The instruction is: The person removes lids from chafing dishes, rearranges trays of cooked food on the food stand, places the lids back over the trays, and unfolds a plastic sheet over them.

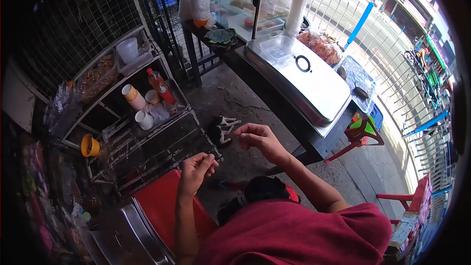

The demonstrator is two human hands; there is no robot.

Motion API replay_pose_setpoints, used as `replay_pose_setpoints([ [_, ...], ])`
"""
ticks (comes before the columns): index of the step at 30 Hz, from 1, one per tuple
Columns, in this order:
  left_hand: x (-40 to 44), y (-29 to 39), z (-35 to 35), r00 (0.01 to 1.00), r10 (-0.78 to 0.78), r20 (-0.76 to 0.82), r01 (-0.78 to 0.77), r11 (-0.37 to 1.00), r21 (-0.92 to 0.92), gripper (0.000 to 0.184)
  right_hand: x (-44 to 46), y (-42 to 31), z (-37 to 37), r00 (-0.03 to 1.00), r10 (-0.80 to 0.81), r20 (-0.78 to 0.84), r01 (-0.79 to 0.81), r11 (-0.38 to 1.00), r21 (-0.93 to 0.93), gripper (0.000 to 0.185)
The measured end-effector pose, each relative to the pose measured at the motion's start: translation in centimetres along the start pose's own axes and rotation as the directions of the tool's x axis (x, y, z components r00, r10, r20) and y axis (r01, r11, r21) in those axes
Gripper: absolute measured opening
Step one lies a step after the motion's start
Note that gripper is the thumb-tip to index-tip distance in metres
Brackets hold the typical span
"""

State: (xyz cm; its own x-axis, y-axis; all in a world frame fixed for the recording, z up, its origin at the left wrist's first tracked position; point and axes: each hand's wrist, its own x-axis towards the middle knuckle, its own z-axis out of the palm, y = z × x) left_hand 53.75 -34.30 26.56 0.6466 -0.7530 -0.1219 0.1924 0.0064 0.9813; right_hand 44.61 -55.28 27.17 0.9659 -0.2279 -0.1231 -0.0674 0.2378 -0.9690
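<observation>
Steel pan (292,76) on the counter (321,143) at one o'clock; pinching mid-air.
Left hand (193,172) and right hand (267,143) stand apart, each grip drawn together; whether anything thin is pinched, I cannot tell. Any reach outward calls for loosened fingers.

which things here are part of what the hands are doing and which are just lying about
In hand:
- left hand and right hand, fingers curled; whether either holds anything, I can't tell

Lying about:
- metal lid on the table
- cups and red-capped bottle on the rack
- orange container
- cat on the floor
</observation>
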Motion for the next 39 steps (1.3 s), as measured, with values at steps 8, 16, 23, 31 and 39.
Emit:
replay_pose_setpoints([
  [8,-0.9,-0.7,-0.2,0.994,0.004,-0.112,0.016,0.984,0.175,0.040,-0.7,-0.2,0.7,0.999,0.013,0.036,-0.013,1.000,-0.002,0.020],
  [16,-0.4,0.2,1.8,0.983,0.050,-0.175,-0.039,0.997,0.066,0.025,-1.1,-1.4,-0.3,0.998,0.039,0.058,-0.035,0.997,-0.071,0.021],
  [23,-0.1,-0.2,1.5,0.997,0.042,0.062,-0.054,0.979,0.196,0.018,-1.1,-1.5,-0.4,0.993,0.052,0.103,-0.038,0.991,-0.128,0.022],
  [31,0.1,-0.2,1.1,0.999,-0.046,0.024,0.041,0.980,0.193,0.032,-0.8,-1.2,-0.5,0.942,0.054,0.330,0.108,0.884,-0.454,0.025],
  [39,0.7,-0.2,2.0,1.000,-0.013,0.029,0.006,0.976,0.219,0.031,-1.7,-3.2,-2.0,0.925,0.142,0.353,0.047,0.877,-0.478,0.028],
])
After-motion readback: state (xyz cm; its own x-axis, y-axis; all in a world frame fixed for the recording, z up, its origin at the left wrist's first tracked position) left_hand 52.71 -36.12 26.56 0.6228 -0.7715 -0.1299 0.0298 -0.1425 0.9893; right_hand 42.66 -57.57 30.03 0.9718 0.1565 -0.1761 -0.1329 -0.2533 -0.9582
